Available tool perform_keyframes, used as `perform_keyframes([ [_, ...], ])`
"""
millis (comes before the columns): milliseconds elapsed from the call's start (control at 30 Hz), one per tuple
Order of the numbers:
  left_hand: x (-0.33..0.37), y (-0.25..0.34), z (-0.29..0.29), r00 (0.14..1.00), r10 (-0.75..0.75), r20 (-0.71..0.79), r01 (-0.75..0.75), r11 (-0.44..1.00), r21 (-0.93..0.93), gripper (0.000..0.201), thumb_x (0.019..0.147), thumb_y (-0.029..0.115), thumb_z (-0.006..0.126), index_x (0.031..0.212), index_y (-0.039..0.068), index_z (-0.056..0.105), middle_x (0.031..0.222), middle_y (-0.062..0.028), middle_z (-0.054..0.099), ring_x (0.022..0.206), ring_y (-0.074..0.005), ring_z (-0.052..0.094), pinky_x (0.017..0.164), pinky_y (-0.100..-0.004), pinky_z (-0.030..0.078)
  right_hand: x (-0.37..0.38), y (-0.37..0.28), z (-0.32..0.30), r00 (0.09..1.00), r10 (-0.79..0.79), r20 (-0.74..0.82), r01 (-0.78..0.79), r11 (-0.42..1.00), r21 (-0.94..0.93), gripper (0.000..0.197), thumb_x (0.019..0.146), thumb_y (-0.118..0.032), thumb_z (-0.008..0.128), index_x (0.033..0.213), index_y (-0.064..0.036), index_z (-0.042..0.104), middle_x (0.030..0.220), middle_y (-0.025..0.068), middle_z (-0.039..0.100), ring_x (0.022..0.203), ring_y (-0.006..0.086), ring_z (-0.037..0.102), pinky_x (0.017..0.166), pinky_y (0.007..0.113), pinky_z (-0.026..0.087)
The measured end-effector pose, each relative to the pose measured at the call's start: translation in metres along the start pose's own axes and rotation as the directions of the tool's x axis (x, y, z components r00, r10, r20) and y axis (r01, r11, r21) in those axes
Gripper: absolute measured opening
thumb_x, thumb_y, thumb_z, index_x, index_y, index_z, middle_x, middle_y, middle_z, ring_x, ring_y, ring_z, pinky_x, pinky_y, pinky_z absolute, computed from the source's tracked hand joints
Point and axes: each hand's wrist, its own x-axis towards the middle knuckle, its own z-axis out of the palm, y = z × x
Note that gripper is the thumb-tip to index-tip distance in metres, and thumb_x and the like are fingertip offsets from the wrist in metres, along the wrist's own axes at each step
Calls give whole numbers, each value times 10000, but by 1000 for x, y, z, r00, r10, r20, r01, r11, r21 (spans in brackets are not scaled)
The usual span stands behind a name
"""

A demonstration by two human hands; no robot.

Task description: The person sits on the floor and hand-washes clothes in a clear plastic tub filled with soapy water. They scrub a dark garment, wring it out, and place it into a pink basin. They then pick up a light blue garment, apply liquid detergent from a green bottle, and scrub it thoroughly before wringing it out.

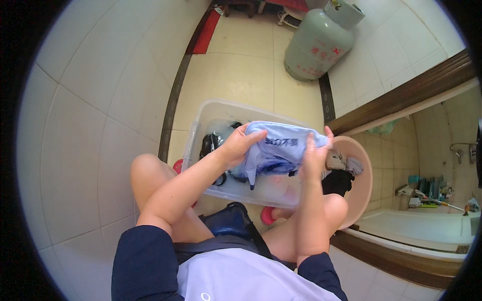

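Note:
A light blue cloth garment (281,145) with dark printing is stretched between my hands, its lower part bunched and hanging down. My left hand (240,143) pinches its left upper edge, thumb on top. At the right end, my right hand (316,153) grips the cloth with the thumb across it. Both hands are above a translucent plastic tub (236,107). Inside the tub are cloudy, sudsy water (263,193) and dark wet cloth (211,143), partly hidden by my left forearm.
A peach-pink basin (365,173) at the right holds black cloth (337,182) and lighter pieces. A grey-green gas cylinder (321,42) stands at the far right. Tiled wall (80,135) rises on the left. A blue stool-like object (226,220) lies between my legs.

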Motion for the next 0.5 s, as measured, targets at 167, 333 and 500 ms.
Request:
perform_keyframes([
  [167, 25, -29, 7, 940, -323, -113, 297, 934, -199, 280, 851, 310, 645, 953, 62, 564, 843, -53, 604, 707, -161, 598, 587, -317, 513, -78, 15, 34, 525, -475, 706, 804, 549, -229, 166, 705, -162, 706, 791, -60, 607, 734, 105, 616, 643, 272, 605, 614, 332, 492],
  [333, 11, -51, 33, 929, -208, -307, 197, 978, -66, 179, 852, 276, 579, 827, 99, 580, 740, -24, 563, 649, -160, 554, 543, -288, 436, -48, 31, 25, 641, -656, 399, 765, 506, -398, 156, 682, -175, 703, 659, -59, 602, 589, 110, 589, 514, 287, 575, 495, 354, 466],
  [500, 8, -50, 31, 897, -390, -207, 333, 906, -260, 227, 860, 290, 513, 728, 109, 545, 661, -43, 541, 558, -185, 508, 516, -312, 410, -45, 40, 23, 775, -535, 337, 630, 704, -328, 146, 695, -79, 652, 604, -40, 544, 578, 109, 543, 489, 287, 517, 476, 349, 437],
])
